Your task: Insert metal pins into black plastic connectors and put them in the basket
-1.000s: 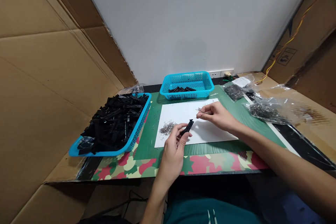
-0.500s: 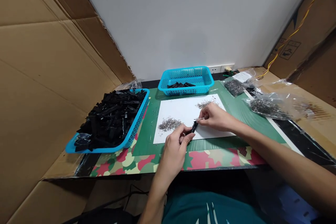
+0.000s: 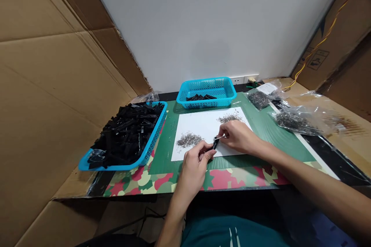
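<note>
My left hand (image 3: 197, 159) is closed on a small black part (image 3: 215, 143) above the near edge of a white sheet (image 3: 197, 121). From the right, my right hand (image 3: 236, 135) pinches a thin metal piece (image 3: 220, 137), whose tip is at the upper end of the black part. What kind of metal piece it is cannot be made out. One pile of small metal pieces (image 3: 188, 139) lies on the sheet to the left of my hands. A second pile (image 3: 229, 118) lies just beyond my right hand.
A blue basket (image 3: 152, 144) heaped with black parts stands at the left. Behind the sheet is another blue basket (image 3: 206, 103) with some black parts. Plastic bags of metal pieces (image 3: 259, 99) lie at the right, near cardboard walls.
The thin metal piece in my right hand has tilted and now reaches across the top of the black part. The whole view has shifted slightly.
</note>
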`<state>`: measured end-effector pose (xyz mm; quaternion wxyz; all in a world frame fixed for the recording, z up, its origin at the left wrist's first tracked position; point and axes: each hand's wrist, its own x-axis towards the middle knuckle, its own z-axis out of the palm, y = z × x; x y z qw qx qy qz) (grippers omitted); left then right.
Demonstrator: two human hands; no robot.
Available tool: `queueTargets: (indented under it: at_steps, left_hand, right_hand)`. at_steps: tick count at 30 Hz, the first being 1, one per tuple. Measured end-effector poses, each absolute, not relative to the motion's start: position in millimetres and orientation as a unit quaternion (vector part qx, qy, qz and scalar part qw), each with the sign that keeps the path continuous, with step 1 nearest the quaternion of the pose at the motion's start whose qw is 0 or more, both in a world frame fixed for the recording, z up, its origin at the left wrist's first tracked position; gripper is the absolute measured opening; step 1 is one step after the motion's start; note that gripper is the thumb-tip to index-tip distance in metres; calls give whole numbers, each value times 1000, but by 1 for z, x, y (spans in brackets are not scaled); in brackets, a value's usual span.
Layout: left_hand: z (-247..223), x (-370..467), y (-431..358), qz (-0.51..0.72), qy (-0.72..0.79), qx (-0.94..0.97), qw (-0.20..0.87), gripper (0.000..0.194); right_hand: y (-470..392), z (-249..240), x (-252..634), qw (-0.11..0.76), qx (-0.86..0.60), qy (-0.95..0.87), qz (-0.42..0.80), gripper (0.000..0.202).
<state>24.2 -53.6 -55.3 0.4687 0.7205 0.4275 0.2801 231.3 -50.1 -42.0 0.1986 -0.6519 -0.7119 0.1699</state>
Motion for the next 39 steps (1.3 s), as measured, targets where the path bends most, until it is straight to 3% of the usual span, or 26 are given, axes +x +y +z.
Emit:
queueTargets:
  at_steps: [15,28,39]
  left_hand:
    - [-61,23,-53,275,438,725,455,19]
    - [-59,26,-54,289,431,711,474,17]
    - [-61,27,-50,292,429,713,471,20]
  right_hand:
    - [-48,-43,237,252,-604,-726,210,12]
    - [-50,-50,234,234,-616,-732,173,15]
    - [-45,-53,242,308,-572,-715,258,18]
